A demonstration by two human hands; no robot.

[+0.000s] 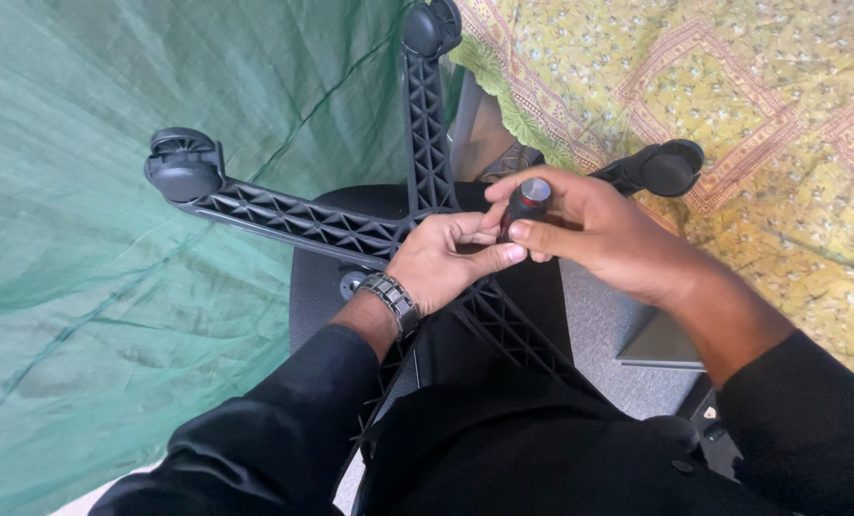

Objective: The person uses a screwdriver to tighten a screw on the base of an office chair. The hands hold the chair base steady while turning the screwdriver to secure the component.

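Observation:
An office chair lies upside down with its black five-arm base (pixel 293 222) facing up and castor wheels (pixel 184 164) at the arm ends. At the hub, my right hand (pixel 604 234) grips a dark screwdriver handle (pixel 527 201) with a red band and a silvery cap, held upright. My left hand (pixel 443 260), wearing a metal wristwatch, curls around the hub just below the handle, its thumb touching the tool's lower part. The tool's tip is hidden behind my fingers.
A green mosquito net (pixel 102 191) hangs on the left. A bed with a yellow patterned cover (pixel 780 124) fills the upper right. The chair's black seat (pixel 322 277) lies under the base, and grey floor (pixel 599 334) shows below.

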